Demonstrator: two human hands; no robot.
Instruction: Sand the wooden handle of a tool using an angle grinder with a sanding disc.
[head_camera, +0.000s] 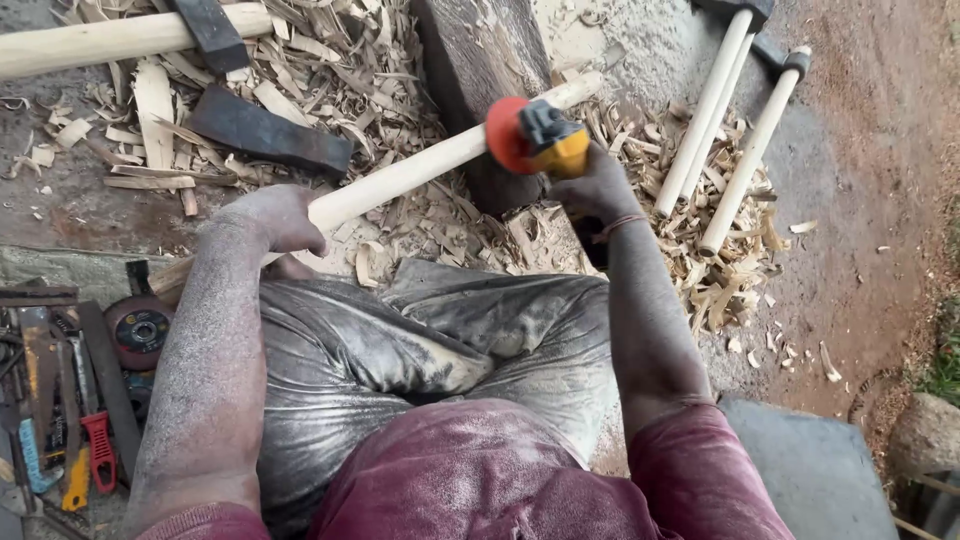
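My left hand (275, 218), dusted grey, grips a long pale wooden handle (400, 178) that slants up to the right and rests on a dark wooden block (480, 50). My right hand (597, 188) holds a yellow angle grinder (550, 140). Its red sanding disc (507, 135) presses against the handle near the upper end. My knees, in dusty grey trousers, lie under the handle.
Wood shavings (330, 70) cover the ground. An axe head (268, 132) and a hafted tool (120, 38) lie at upper left. Two finished hammers with pale handles (735, 130) lie at right. Hand tools and a grinding disc (140, 328) sit at lower left. A stone (925, 435) is at lower right.
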